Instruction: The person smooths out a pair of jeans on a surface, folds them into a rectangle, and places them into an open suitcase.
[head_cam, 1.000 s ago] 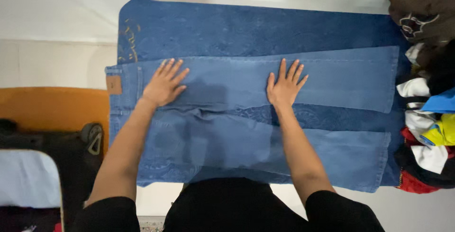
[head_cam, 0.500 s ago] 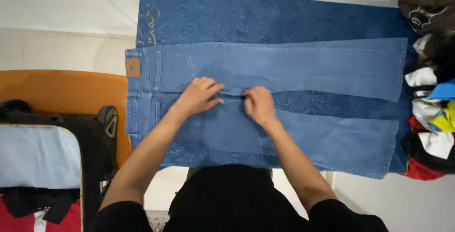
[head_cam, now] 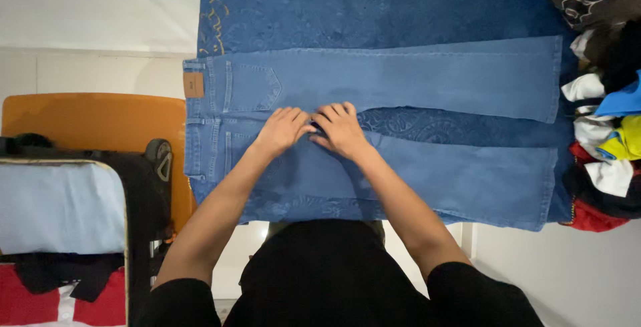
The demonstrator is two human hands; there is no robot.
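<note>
White walls and pale floor are seen around a worktop (head_cam: 400, 13) draped in dark blue patterned cloth. A pair of light blue jeans (head_cam: 434, 80) is laid flat across it, back pockets up, waistband at the left edge, flared legs parted toward the right edge. Both hands, the left hand (head_cam: 284, 129) and the right hand (head_cam: 339, 129), are pressed side by side at the crotch, fingers curled onto the denim; whether fabric is pinched cannot be told. Creases could be trapped if the seam is bunched unevenly. A heap of clothes (head_cam: 604, 120) is piled at the right edge.
</note>
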